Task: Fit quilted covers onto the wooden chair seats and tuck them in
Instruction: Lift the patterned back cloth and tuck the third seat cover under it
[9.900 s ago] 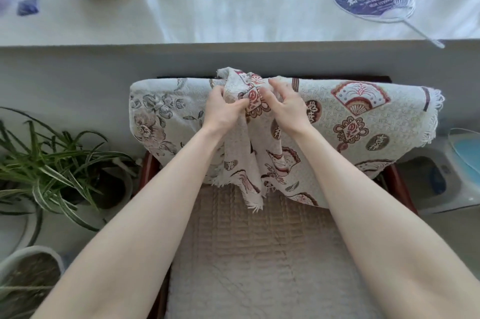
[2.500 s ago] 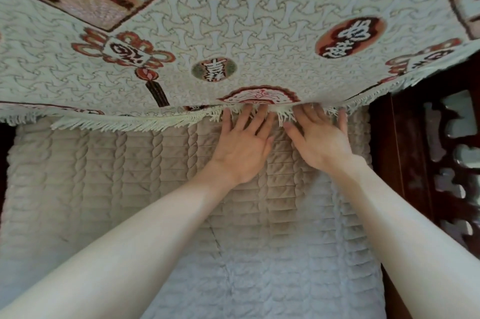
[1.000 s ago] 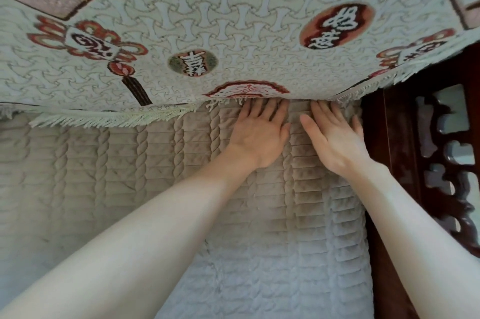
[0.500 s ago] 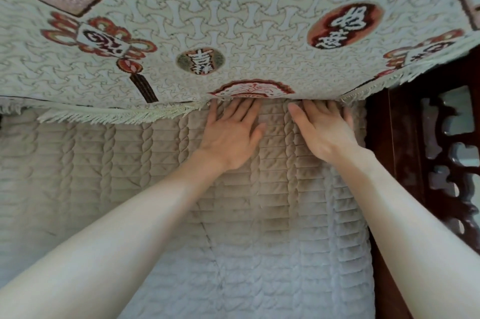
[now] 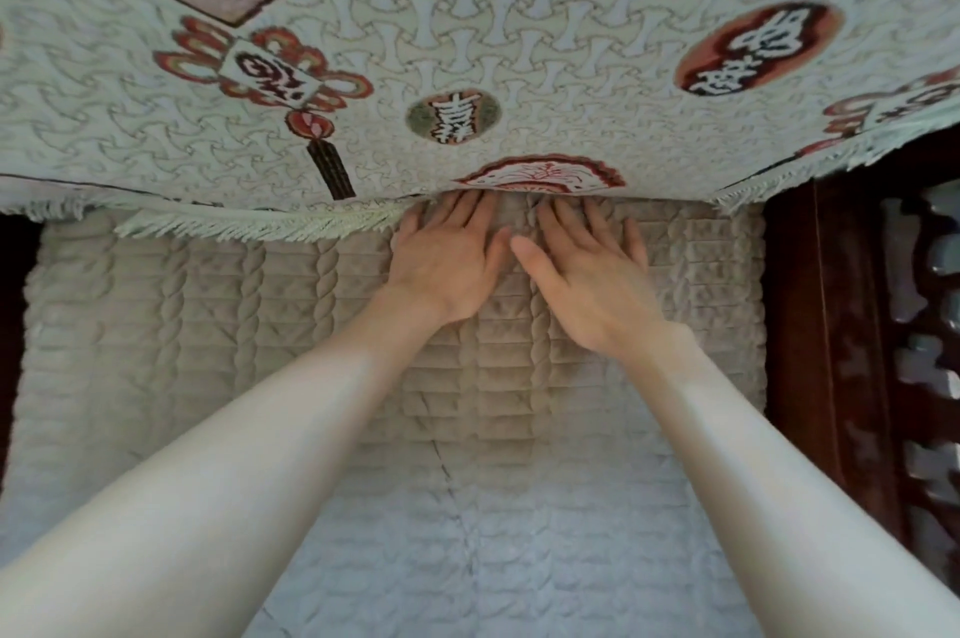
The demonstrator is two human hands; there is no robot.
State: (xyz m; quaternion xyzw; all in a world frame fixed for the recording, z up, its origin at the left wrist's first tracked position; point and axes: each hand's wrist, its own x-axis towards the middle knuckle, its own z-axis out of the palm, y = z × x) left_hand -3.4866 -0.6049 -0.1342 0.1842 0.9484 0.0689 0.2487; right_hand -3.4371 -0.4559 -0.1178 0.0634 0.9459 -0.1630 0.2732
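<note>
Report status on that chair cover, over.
Left hand and right hand flat on quilted seat pad, fingertips under edge of patterned cover. Fringe left of them not yet tucked. Nothing blocking.

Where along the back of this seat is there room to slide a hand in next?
Widest: quilted seat cover left of the left hand, under the fringe. Narrower: between right hand and carved armrest. Crowded at centre, where both hands press under the patterned throw.
</note>
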